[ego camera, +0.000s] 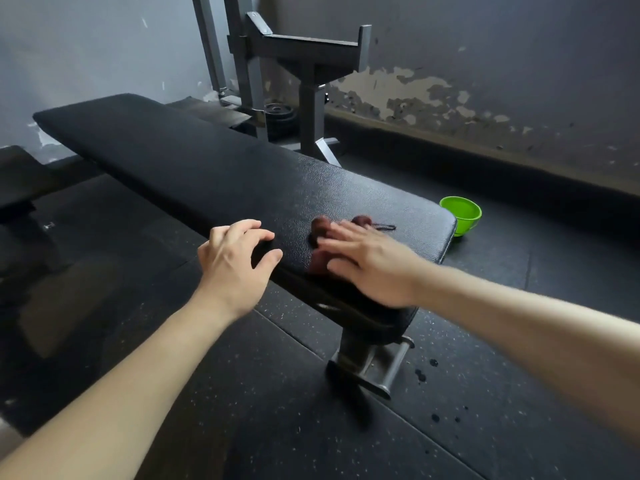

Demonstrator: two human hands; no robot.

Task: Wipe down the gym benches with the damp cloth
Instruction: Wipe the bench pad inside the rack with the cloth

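Pressing down with the right hand (367, 268), fingers straight and spread, on a maroon cloth (319, 227) bunched on the black bench (207, 168) near its end. Resting the left hand (235, 261) on the pad, fingers loosely curved, holding nothing, just left of the cloth. Beyond the right hand, on the floor, a green bowl (465, 223); farther back, a steel rack (308, 64)
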